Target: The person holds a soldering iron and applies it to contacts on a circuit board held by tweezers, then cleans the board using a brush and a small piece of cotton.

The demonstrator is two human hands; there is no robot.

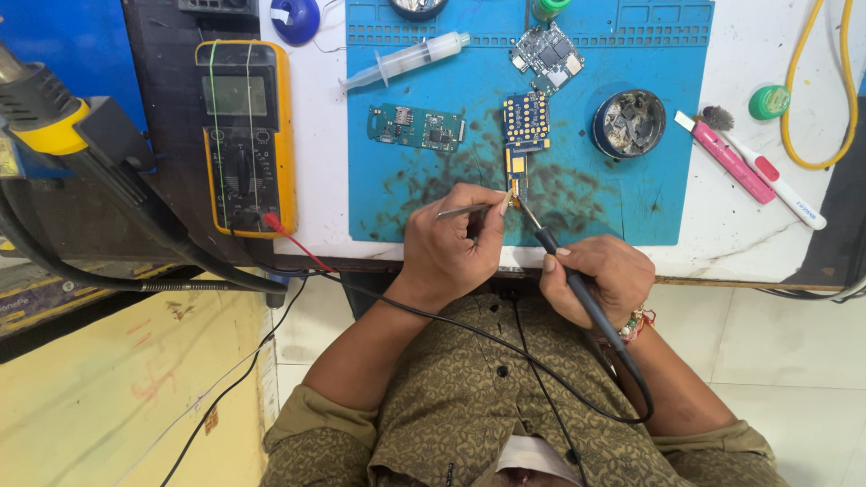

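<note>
Circuit board [525, 126] with the gold pads sits on the blue mat [631, 194] just past both hands, mid-soldering by the look of it, nothing lifted off yet. Right hand [597, 278] is wrapped around the soldering iron [577, 284], tip at the board's near end, while the left hand [448, 248] pinches tweezers [465, 211] there.

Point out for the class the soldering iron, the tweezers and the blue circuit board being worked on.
soldering iron [577, 287]: head view, on its black handle below the right hand's fingers.
tweezers [462, 211]: head view, on the bare metal shaft.
blue circuit board [526, 120]: head view, on its gold-dotted upper part.
</note>
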